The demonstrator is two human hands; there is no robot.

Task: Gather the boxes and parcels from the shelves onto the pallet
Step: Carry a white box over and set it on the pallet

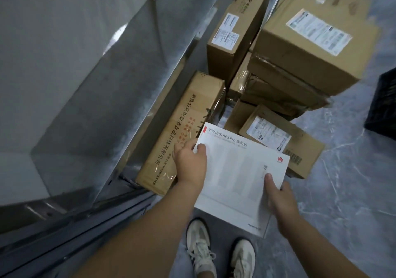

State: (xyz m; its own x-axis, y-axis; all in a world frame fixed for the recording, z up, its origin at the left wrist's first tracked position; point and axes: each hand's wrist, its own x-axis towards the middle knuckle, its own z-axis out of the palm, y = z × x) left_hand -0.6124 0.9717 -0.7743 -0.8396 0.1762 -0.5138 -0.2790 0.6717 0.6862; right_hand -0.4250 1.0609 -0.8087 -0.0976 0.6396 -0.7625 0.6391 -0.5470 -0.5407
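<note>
I hold a flat white box (237, 170) with red and grey print, level in front of me above the floor. My left hand (189, 163) grips its left edge, thumb on top. My right hand (278, 194) grips its right edge near the corner. Just beyond it lies a long brown carton with printed characters (182, 132) against the metal shelf. Further out stand several brown cartons: a small labelled one (282, 138), a tall one on end (235, 24) and a stack topped by a large labelled box (315, 39). Whatever the cartons rest on is hidden.
A grey metal shelf unit (90, 89) fills the left side, its lower rail (81, 219) running by my left arm. A black crate (383, 104) sits at the right edge. Grey marbled floor (342, 192) lies right of the cartons. My two pale sneakers (220, 254) stand below the box.
</note>
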